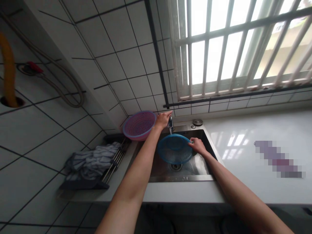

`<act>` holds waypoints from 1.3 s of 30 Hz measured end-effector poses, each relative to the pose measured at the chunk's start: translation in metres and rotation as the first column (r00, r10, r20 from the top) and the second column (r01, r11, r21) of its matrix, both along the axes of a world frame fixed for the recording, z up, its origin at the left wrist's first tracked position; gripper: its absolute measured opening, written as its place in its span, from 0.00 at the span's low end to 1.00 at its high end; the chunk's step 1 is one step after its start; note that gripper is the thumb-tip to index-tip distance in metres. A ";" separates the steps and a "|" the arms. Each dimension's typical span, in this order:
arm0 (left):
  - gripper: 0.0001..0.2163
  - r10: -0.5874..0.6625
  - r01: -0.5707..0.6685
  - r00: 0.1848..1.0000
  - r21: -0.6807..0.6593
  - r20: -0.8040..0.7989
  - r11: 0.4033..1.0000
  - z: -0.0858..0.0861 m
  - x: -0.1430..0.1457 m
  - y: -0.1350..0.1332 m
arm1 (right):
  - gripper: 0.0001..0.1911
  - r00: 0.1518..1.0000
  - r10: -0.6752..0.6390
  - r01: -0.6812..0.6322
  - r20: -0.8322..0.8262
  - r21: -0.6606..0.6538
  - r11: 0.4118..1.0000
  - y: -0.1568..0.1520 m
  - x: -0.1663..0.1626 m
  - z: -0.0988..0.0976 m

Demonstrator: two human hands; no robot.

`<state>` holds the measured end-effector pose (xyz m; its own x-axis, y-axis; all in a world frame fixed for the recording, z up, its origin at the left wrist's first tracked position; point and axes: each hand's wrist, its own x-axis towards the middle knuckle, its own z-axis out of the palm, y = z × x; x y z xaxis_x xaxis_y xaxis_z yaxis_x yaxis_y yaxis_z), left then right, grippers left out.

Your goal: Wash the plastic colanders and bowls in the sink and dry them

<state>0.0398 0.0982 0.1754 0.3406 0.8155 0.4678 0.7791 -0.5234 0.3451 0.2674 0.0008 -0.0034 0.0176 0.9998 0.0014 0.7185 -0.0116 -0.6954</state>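
Note:
My left hand reaches over the steel sink and rests on the faucet, fingers curled over its handle. A thin stream of water runs from the faucet into a blue plastic strainer basket. My right hand grips the right rim of this blue basket and holds it above the sink's drain. A pink strainer basket sits tilted at the sink's back left corner, just left of my left wrist.
A dish rack with a striped grey cloth lies left of the sink. White countertop stretches to the right, below a barred window. Tiled walls with hoses rise on the left.

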 end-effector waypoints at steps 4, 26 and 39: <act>0.16 0.022 -0.073 0.938 0.136 0.346 0.988 -0.042 -0.013 -0.030 | 0.08 1.000 0.004 -0.004 0.017 0.002 1.000 0.000 0.003 0.000; 0.17 0.547 -0.451 0.836 -0.513 0.044 0.730 -0.174 -0.081 -0.092 | 0.23 0.982 0.058 -0.025 0.182 -0.174 0.984 -0.002 0.008 -0.005; 0.13 0.487 -0.271 0.731 -0.452 0.478 0.850 -0.188 -0.085 -0.078 | 0.25 0.965 -0.011 0.013 0.263 -0.004 1.000 -0.008 -0.018 0.009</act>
<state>-0.0453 0.0207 -0.0128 -0.2646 0.9531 0.1469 0.4953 0.0036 0.8687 0.2499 -0.0071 0.0056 0.0295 0.9996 0.0018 0.8760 -0.0250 -0.4816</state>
